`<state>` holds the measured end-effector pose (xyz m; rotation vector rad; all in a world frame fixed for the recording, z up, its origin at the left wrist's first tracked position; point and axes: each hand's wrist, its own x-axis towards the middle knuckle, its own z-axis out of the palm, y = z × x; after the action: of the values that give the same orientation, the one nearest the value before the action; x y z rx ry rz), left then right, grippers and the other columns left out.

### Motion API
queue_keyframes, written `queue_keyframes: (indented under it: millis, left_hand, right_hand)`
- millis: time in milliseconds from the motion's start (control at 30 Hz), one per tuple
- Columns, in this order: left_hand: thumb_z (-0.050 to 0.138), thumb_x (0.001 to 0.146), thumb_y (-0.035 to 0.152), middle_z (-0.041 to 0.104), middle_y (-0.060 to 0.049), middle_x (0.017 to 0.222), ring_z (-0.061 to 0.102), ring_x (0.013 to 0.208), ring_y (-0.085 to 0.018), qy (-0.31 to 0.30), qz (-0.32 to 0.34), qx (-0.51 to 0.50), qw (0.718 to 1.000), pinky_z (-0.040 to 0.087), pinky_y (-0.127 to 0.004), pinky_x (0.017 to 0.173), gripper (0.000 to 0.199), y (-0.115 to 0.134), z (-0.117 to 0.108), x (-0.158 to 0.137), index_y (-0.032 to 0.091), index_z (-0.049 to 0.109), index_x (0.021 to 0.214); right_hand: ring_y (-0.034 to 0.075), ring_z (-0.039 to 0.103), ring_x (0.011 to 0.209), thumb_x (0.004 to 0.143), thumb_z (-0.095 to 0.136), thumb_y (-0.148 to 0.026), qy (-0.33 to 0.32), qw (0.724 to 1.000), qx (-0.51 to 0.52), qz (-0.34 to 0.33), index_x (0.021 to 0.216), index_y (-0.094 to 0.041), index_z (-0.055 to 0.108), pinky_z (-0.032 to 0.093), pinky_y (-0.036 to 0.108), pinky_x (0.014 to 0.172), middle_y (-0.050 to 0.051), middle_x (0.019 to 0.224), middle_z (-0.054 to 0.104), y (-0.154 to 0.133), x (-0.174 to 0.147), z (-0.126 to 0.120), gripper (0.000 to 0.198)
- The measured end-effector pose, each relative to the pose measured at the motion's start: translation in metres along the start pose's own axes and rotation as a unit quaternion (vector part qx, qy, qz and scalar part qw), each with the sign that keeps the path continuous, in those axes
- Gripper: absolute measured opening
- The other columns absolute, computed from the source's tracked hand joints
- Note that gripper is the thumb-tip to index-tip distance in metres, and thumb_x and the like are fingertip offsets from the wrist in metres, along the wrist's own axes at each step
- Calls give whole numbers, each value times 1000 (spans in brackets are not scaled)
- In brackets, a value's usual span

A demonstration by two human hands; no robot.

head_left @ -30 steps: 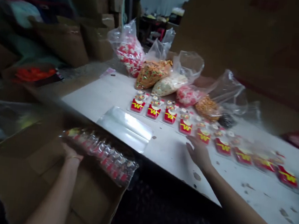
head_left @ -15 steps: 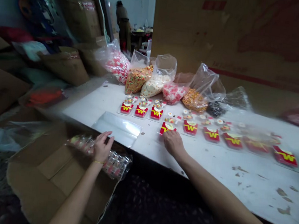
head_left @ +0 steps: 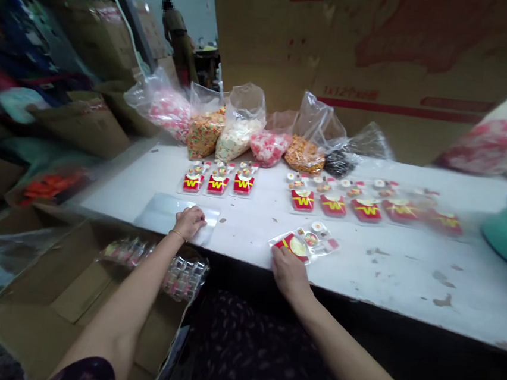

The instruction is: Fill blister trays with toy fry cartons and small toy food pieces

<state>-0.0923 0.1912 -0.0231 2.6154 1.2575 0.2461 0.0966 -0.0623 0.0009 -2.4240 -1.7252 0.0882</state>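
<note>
My left hand (head_left: 190,223) is over the right part of a flat pile of clear plastic sheets (head_left: 157,210) at the table's near edge, its fingers pinched together on the top sheet. In my right hand (head_left: 290,271) is the lower end of a clear blister pack (head_left: 313,243). This pack lies tilted near the front edge, with a red fries box marked by a yellow W and small food-shaped pieces showing in it. Similar packs stand in a row behind: three on the left (head_left: 217,183) and several on the right (head_left: 333,205).
Clear bags of small coloured pieces (head_left: 238,138) line the table's back, before a large cardboard box (head_left: 337,61). A turquoise basin (head_left: 501,223) stands at right. Below left, an open carton (head_left: 35,312) bears a wrapped strip of small clear packs (head_left: 185,276). Another person (head_left: 176,33) stands far behind.
My left hand has moved from the wrapped strip over the carton up onto the plastic sheets. My right hand has drawn one blister pack out of the row toward the front edge.
</note>
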Motion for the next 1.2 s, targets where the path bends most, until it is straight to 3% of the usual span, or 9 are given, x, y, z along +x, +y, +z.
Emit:
queue_keyframes:
  millis: [67, 167, 300, 400, 600, 733, 867, 1000, 1200]
  left_hand:
    - [52, 75, 26, 59, -3, 89, 51, 91, -20, 4, 19, -1, 1000, 34, -34, 78, 8, 11, 4, 0, 21, 57, 70]
    - [52, 76, 28, 59, -4, 93, 52, 93, -19, 21, 38, -21, 999, 35, -33, 79, 9, 16, 6, -2, 20, 57, 77]
    - [59, 71, 32, 57, -3, 110, 50, 101, -21, 20, 23, -24, 999, 33, -35, 84, 21, 1, 0, -6, 24, 59, 90]
    - [58, 71, 30, 59, -1, 106, 49, 100, -22, -1, 1, 1, 1000, 32, -37, 83, 10, -7, -1, -7, 24, 61, 79]
    - [51, 75, 24, 60, -5, 92, 51, 93, -23, 3, 1, 7, 1000, 34, -37, 79, 11, 1, 7, -1, 20, 60, 71]
    - [59, 69, 31, 57, -4, 107, 49, 99, -22, 12, 4, -11, 1000, 35, -37, 82, 18, -4, 5, -2, 22, 61, 85]
    - [61, 67, 27, 59, -2, 94, 51, 92, -20, 40, -6, -39, 998, 37, -35, 81, 6, -7, 1, -6, 21, 61, 69]
    - [58, 70, 24, 57, -2, 83, 52, 84, -16, 70, 18, -67, 995, 40, -30, 78, 7, 33, 7, -9, 20, 59, 65]
    - [56, 73, 21, 53, -1, 74, 51, 75, -14, 59, 141, -218, 964, 42, -28, 73, 8, 148, 43, -14, 18, 57, 65]
  right_hand:
    - [17, 57, 83, 85, 37, -17, -5, 999, 33, -7, 111, -15, 52, 43, 26, 68, 10, 97, 60, 17, 8, -11, 30]
    - [19, 49, 106, 84, 42, -27, -5, 993, 60, -104, 126, -18, 42, 40, 30, 87, 11, 119, 51, 62, 20, -31, 42]
    - [33, 25, 127, 57, 68, -48, -147, 977, -3, -157, 137, -20, 26, 30, 47, 96, 15, 139, 29, 119, 43, -38, 95]
    - [37, 24, 126, 51, 67, -52, -204, 967, -60, -142, 138, -19, 23, 26, 53, 94, 18, 138, 30, 133, 52, -32, 103]
    - [34, 45, 105, 64, 51, -57, -116, 980, -90, -137, 135, -13, 30, 29, 50, 89, 20, 118, 48, 138, 30, -28, 86]
    - [35, 45, 106, 65, 48, -63, -58, 986, -102, -118, 136, -14, 28, 27, 50, 89, 21, 124, 44, 152, 11, -25, 88]
    - [34, 43, 108, 64, 49, -64, -27, 987, -108, -117, 135, -15, 29, 27, 47, 89, 20, 126, 44, 161, 2, -19, 88]
    - [33, 46, 101, 64, 50, -63, -17, 988, -116, -104, 132, -14, 35, 29, 44, 86, 19, 119, 49, 155, -2, -26, 85]
    - [34, 44, 97, 66, 48, -63, 8, 990, -134, -31, 133, -12, 32, 28, 43, 85, 19, 113, 49, 140, -3, -47, 86]
